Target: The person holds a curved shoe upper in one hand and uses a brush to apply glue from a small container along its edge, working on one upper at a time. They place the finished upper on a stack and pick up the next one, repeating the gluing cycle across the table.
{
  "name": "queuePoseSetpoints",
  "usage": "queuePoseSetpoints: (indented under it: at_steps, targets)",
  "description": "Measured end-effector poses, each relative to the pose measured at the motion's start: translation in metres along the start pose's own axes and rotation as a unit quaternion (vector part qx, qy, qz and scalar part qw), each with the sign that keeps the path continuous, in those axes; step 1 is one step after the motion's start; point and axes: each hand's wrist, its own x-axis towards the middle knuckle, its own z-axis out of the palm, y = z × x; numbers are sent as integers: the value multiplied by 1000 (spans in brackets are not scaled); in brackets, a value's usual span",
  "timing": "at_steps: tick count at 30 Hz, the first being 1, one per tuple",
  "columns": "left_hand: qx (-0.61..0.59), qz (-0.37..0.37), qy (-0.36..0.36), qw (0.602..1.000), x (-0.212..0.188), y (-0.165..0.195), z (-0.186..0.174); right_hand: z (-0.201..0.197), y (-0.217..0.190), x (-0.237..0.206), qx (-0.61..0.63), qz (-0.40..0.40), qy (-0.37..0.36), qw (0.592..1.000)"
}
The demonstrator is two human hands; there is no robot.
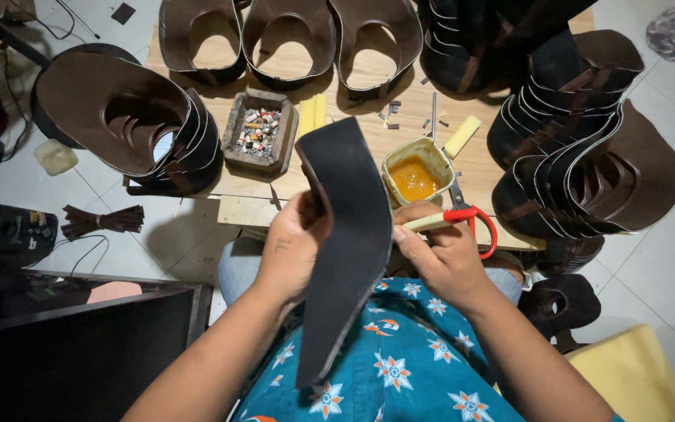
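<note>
Two hands work over the lap: the left hand is closed around the edge of a long curved black leather piece, held upright before the desk's near edge; the right hand pinches a pale applicator stick against it. Just beyond sits an open tub of orange glue, red-handled scissors beside it. Many shaped brown pieces already stand stacked at the desk's edges, so this piece looks mid-gluing

A matte black curved leather strip crosses a teal shirt with white-and-orange flowers, near a yellowish tub of orange glue, red-handled metal scissors and stacked dark brown leather pieces.
</note>
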Motion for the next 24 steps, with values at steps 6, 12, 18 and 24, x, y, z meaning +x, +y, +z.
queuePoseSetpoints:
  at_steps: [6,12,18,24]
  targets:
    - [-490,-142,-32,859,14,-18,-8,-4,5,0,-24,-43,-54,997]
    - [6,85,26,996,11,-18,1,0,2,4,-9,-63,72,995]
    - [-332,-6,-77,940,15,-27,9,-1,-15,19,-85,-114,63,988]
    - [-408,-83,-67,907,18,-55,-9,-3,-19,24,-121,-124,50,984]
